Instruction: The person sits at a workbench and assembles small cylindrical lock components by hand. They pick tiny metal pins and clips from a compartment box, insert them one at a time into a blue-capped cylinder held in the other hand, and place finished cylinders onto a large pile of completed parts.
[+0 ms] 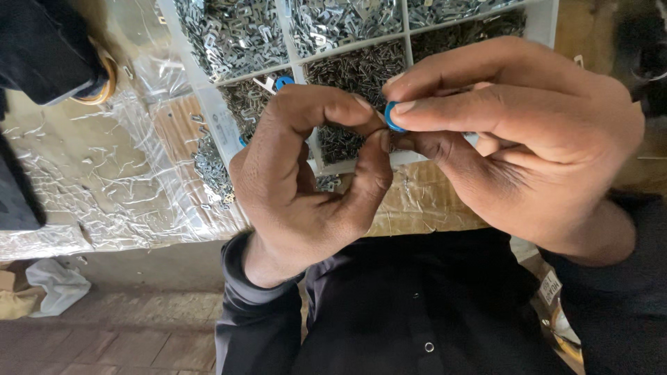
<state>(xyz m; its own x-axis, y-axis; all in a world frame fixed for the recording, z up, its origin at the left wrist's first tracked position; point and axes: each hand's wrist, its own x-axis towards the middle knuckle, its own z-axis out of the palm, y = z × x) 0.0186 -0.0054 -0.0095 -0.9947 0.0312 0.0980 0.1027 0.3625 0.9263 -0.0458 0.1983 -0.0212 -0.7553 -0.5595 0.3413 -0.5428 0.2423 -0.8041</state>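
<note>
Both hands meet in the middle. The right hand (528, 139) pinches a small blue ring (393, 116) in its grip, and the left hand (313, 173) pinches the same ring from the 9 o'clock side. At 12 o'clock a white tray (221, 132) of small metal parts sits on the plastic-covered counter (104, 187).

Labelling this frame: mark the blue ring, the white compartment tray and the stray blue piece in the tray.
blue ring (393, 117), head view, its visible curved edge between fingertips.
white compartment tray (300, 69), head view, a white divider wall.
stray blue piece (283, 82), head view, its middle.
</note>
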